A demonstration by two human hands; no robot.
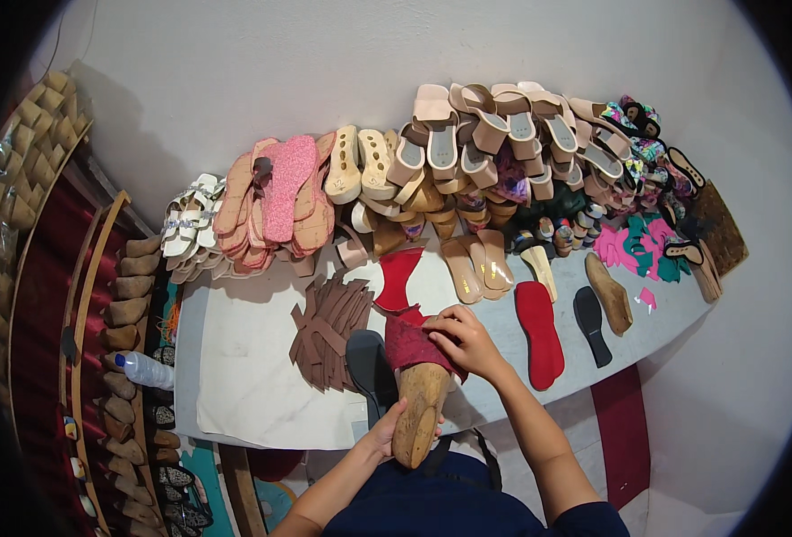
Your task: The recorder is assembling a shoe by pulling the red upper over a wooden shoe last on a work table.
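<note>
My left hand [385,433] is wrapped round the heel end of a wooden shoe last [421,407], held at the table's near edge. Dark red material [405,342] covers the toe part of the last. My right hand [464,340] bends over that material with its fingertips pinched on it. A black sole [369,365] is just left of the last, partly behind it. Beyond lies a bright red cut piece [399,277]. To its left spreads a pile of brown strips [331,333].
Right of my hands lie a red sole [537,338], a black sole [591,328] and another wooden last [609,295]. Finished heeled sandals [440,148] are heaped along the wall, with pink insoles [291,190]. At left stand a plastic bottle [148,370] and a rack of lasts [130,311].
</note>
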